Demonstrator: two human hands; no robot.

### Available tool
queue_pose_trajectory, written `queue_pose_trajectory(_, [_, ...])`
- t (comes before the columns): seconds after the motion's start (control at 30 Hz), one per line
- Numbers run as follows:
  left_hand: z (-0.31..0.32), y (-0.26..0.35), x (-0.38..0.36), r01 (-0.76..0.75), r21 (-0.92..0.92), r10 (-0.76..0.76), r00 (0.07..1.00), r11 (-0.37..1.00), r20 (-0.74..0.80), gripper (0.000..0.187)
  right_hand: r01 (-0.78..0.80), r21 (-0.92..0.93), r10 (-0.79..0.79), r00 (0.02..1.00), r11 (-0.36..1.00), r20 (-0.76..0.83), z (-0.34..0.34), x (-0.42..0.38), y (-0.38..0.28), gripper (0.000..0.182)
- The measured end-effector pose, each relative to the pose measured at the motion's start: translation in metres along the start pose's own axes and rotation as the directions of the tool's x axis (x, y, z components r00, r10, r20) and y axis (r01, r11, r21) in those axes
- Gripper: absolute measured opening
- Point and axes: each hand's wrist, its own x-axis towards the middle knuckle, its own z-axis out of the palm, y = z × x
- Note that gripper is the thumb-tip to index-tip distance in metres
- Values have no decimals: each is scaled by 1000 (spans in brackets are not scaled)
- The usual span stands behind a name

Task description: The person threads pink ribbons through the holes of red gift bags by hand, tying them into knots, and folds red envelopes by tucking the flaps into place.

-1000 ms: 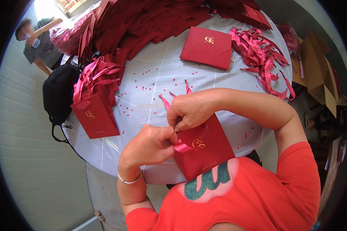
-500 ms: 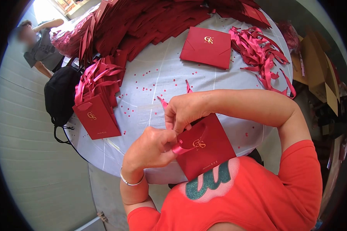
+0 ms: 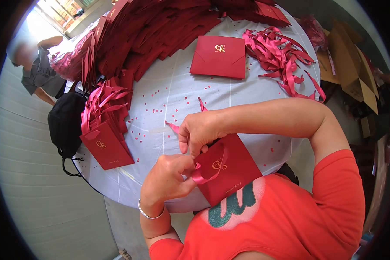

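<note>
A dark red paper gift bag (image 3: 236, 173) with a gold logo rests against my shirt at the table's near edge. A pink ribbon handle (image 3: 210, 178) loops over its front. My left hand (image 3: 169, 177), a bangle on its wrist, pinches the ribbon beside the bag's top corner. Close against it, the fingers of my right hand (image 3: 203, 130) are bent together at the bag's top edge; what they grip is hidden. Two pink ribbon ends (image 3: 202, 105) stick out past my right hand onto the tablecloth.
Bags with ribbon handles (image 3: 106, 145) stack at the left, beside a black drawstring bag (image 3: 67, 121). Flat red bags (image 3: 219, 58) and loose ribbons (image 3: 281, 56) lie farther back. A big heap of red bags (image 3: 160, 30) lines the far side. A person (image 3: 43, 69) is at far left.
The view has shifted a little. My hands stay at the bag's top edge, the left thumb and fingers slightly lower on the ribbon, and the ribbon loop hangs a bit looser.
</note>
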Motion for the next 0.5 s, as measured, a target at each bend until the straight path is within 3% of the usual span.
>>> queue_pose_trajectory(0.07, [1,-2,0,28,-66,-29,999,997,-16,14,78,-17,-80,989,997,-124,4,-6,0,22])
queue_pose_trajectory(0.17, [3,-3,2,45,-73,-46,999,996,-22,13,144,-72,-155,972,987,-178,4,-9,2,23])
queue_pose_trajectory(0.27, [2,0,0,46,-32,-46,999,998,10,12,184,-39,-186,919,982,-348,-15,-4,1,25])
queue_pose_trajectory(0.5, [5,-2,2,62,-80,-62,998,995,4,15,273,-13,-257,884,962,-390,-16,2,8,21])
